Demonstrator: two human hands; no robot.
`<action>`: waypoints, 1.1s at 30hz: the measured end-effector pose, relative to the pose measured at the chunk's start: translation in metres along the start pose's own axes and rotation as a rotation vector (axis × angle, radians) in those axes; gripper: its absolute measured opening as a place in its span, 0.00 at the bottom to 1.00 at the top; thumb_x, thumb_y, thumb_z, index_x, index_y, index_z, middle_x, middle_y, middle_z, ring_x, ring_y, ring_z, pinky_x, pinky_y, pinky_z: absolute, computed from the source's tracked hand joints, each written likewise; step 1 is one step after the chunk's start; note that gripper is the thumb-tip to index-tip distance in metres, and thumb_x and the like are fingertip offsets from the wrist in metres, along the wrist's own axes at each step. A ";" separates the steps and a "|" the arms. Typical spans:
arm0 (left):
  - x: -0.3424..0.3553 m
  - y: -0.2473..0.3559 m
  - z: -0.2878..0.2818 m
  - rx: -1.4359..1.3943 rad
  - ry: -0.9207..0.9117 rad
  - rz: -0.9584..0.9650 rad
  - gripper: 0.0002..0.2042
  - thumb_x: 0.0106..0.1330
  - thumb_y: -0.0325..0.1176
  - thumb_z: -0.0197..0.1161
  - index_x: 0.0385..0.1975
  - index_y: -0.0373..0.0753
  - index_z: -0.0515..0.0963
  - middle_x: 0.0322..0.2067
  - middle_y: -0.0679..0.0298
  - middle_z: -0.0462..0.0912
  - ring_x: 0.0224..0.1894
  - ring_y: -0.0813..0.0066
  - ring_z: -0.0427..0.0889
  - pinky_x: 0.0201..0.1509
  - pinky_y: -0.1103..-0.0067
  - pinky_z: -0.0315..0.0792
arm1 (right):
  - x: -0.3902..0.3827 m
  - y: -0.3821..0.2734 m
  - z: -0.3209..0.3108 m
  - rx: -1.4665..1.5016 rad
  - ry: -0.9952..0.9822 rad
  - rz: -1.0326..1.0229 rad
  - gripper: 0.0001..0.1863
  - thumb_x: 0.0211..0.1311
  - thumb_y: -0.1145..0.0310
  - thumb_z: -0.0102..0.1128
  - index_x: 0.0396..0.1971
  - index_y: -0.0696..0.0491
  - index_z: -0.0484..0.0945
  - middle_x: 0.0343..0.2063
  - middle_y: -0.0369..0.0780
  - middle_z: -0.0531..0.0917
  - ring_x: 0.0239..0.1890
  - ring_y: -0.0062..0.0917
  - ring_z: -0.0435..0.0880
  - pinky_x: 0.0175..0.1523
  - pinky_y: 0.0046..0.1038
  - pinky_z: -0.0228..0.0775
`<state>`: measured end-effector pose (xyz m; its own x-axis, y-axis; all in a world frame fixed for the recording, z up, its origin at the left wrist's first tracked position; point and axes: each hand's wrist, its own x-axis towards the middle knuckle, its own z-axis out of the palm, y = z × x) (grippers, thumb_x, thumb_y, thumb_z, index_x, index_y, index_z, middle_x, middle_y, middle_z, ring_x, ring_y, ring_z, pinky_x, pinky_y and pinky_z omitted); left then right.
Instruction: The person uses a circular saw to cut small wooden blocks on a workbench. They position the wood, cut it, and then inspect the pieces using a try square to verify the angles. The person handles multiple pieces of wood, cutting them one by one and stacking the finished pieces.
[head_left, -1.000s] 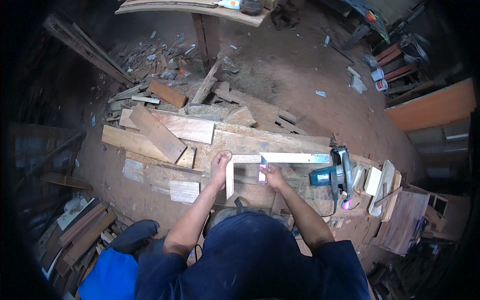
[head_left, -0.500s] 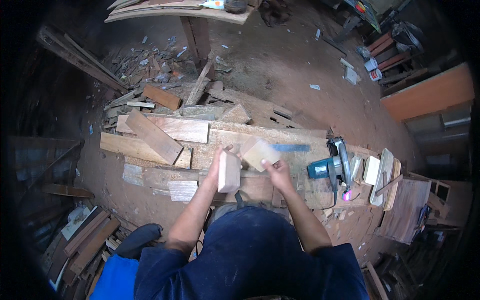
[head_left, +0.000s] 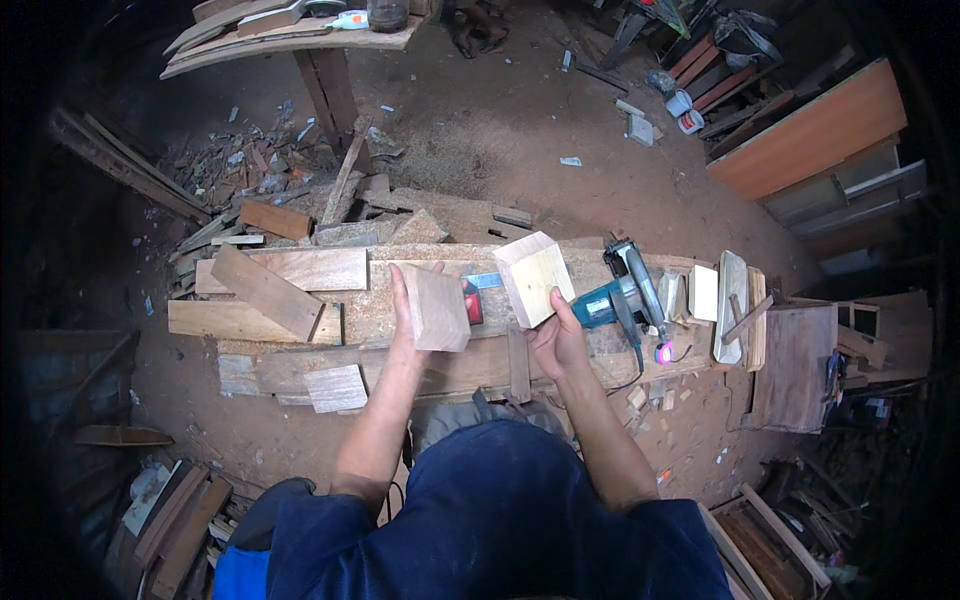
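My left hand [head_left: 403, 335] grips a brownish wooden block [head_left: 438, 308] with slanted edges, its broad face turned up. In my right hand [head_left: 560, 345] is a paler wooden block [head_left: 538, 282], tilted, with the thumb across its face. The two blocks are apart, side by side over the workbench [head_left: 450, 375]. Between them a red and black tool [head_left: 473, 303], partly hidden by the left block, lies on the bench beside a bluish metal strip [head_left: 485, 281]. Right of my right hand stands a teal circular saw [head_left: 600, 305] with its cord trailing toward me.
Several boards [head_left: 268, 290] lie crossed at the bench's left. Cut wood pieces [head_left: 733, 300] stand at its right end. Beyond the bench is a scrap heap [head_left: 265, 165]; a higher table [head_left: 290, 40] is at the far left. An orange panel [head_left: 815, 120] leans at the right.
The two blocks have moved apart and turned, showing broader faces. My right hand has shifted slightly right. The surroundings have slid left in the picture as the head turned.
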<state>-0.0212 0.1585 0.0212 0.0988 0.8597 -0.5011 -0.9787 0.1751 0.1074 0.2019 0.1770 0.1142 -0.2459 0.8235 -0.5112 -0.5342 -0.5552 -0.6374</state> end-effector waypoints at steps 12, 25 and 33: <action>-0.019 -0.037 0.074 -0.178 -0.292 0.163 0.50 0.63 0.78 0.51 0.71 0.40 0.57 0.65 0.42 0.67 0.64 0.42 0.73 0.66 0.44 0.71 | -0.042 -0.017 -0.002 0.047 -0.128 0.010 0.24 0.76 0.51 0.54 0.63 0.49 0.70 0.50 0.37 0.84 0.47 0.24 0.84 0.42 0.30 0.76; -0.065 -0.141 0.080 -0.168 -0.336 0.180 0.45 0.64 0.76 0.52 0.67 0.40 0.66 0.61 0.44 0.73 0.60 0.44 0.78 0.61 0.47 0.74 | -0.100 -0.085 -0.146 0.040 -0.089 -0.036 0.24 0.74 0.52 0.58 0.62 0.49 0.72 0.51 0.37 0.83 0.49 0.25 0.82 0.47 0.32 0.73; -0.106 -0.245 -0.025 -0.056 -0.058 -0.139 0.40 0.67 0.75 0.48 0.55 0.39 0.77 0.47 0.48 0.82 0.46 0.52 0.81 0.43 0.60 0.78 | -0.195 -0.079 -0.347 -0.346 0.223 0.061 0.19 0.73 0.63 0.63 0.57 0.56 0.77 0.46 0.41 0.86 0.42 0.25 0.88 0.44 0.30 0.82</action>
<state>0.2039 0.0124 0.0261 0.2429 0.8553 -0.4576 -0.9631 0.2691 -0.0082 0.5725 0.0199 0.0644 -0.0675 0.7635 -0.6422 -0.2112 -0.6401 -0.7387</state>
